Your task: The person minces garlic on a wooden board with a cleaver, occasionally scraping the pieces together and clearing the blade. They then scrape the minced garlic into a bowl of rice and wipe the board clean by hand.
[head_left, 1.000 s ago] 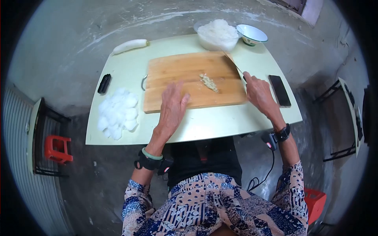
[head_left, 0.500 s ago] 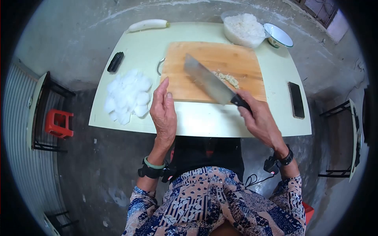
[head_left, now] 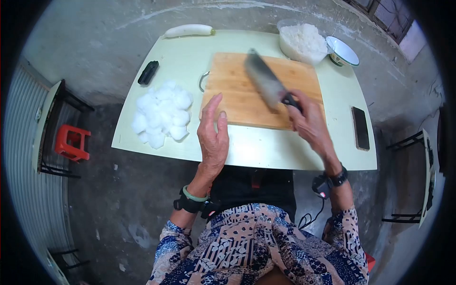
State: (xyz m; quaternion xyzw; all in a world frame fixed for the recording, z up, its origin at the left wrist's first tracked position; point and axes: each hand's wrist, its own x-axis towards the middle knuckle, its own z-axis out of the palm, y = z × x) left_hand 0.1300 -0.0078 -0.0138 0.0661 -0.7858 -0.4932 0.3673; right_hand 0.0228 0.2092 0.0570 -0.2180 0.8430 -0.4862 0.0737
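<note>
My right hand [head_left: 311, 124] is closed round the black handle of a cleaver [head_left: 266, 80], whose blade is blurred and slants up and left over the wooden cutting board [head_left: 230, 88]. No chopped bits show on the board; the blade covers part of it. Upright at the board's near left corner, my left hand [head_left: 213, 135] holds nothing, its thumb apart from the fingers. Left of the board lies a pile of thin white slices [head_left: 161, 114].
A whole white radish [head_left: 189, 31] and a black object [head_left: 148, 72] lie on the pale table [head_left: 256, 145]. Toward the back right are a bowl of white shreds [head_left: 304, 42] and an enamel bowl [head_left: 343, 51]. A phone [head_left: 360, 128] lies at right; a red stool [head_left: 72, 142] stands left.
The cleaver has moved right and up with my right hand and stands steeper. The chopped bits seen beside the blade no longer show. The whole view has shifted slightly.
</note>
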